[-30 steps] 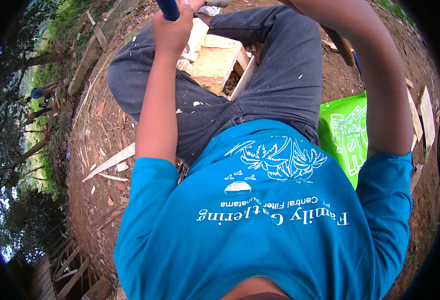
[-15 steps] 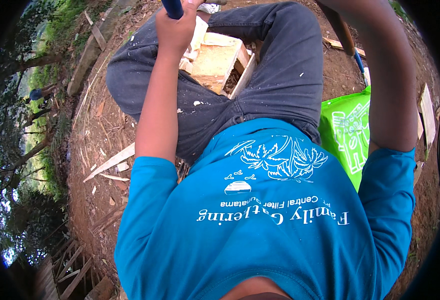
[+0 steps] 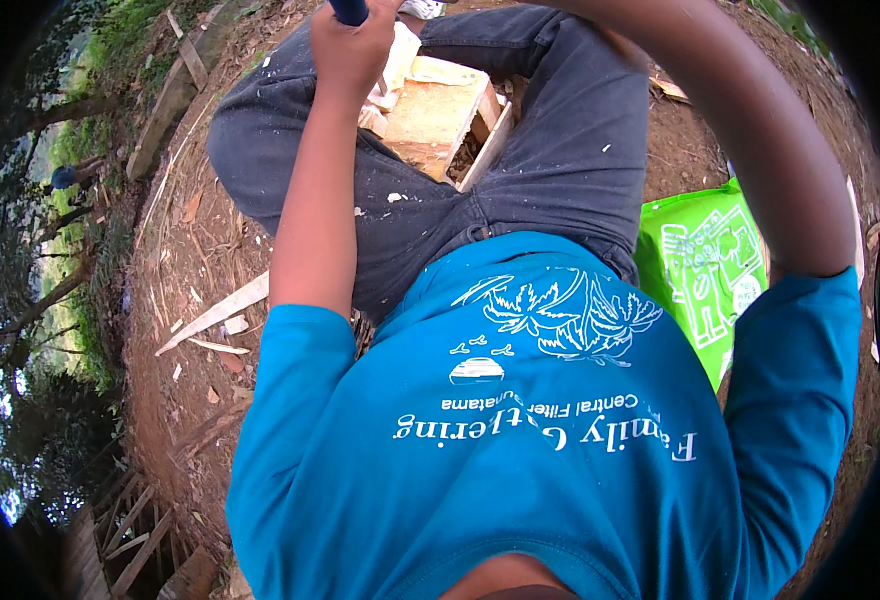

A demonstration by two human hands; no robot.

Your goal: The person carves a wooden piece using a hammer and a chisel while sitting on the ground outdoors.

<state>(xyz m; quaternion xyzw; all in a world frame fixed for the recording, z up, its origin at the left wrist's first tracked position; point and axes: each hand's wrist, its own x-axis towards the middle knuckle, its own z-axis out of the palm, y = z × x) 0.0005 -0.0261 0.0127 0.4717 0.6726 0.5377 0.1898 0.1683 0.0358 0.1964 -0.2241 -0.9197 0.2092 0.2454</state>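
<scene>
Ground [image 3: 685, 150]: bare reddish-brown earth. Left side, a long, pale, tapering wood strip [image 3: 218, 312]; small pale wood block [image 3: 236, 325] just beside it; thin pale sliver [image 3: 220, 346] near. Right side, bright green, white-printed bag [image 3: 705, 270] beside dark grey trousers [image 3: 270, 150]. Boxy pale wooden piece [image 3: 435, 112] between trouser legs, underside hidden.

An outdoor work spot I watch from afar, bare brown soil [image 3: 682, 140], scattered wood scraps [image 3: 220, 310], leafy trees [image 3: 45, 420] alongside
</scene>
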